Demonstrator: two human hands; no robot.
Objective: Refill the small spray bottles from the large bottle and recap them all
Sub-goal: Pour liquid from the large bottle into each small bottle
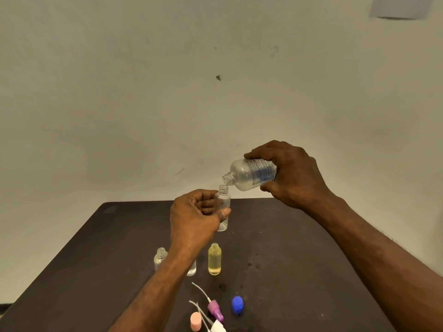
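Observation:
My right hand (291, 174) grips the large clear bottle (249, 174), tilted so its open neck points down-left just over a small clear spray bottle (223, 207). My left hand (195, 218) holds that small bottle upright above the dark table (299, 259), thumb across its front. A small yellow bottle (214, 259) stands uncapped nearer to me. Two other small clear bottles stand there too, one (160, 257) left of my forearm and one (191, 269) partly hidden behind it. A purple spray head (215, 309), a white spray head (218, 327), a pink cap (196, 321) and a blue cap (237, 305) lie at the front.
A plain pale wall rises behind the table's far edge. Thin white dip tubes (200, 290) stretch from the spray heads toward the standing bottles. A sheet of paper (402, 7) hangs on the wall at the top right.

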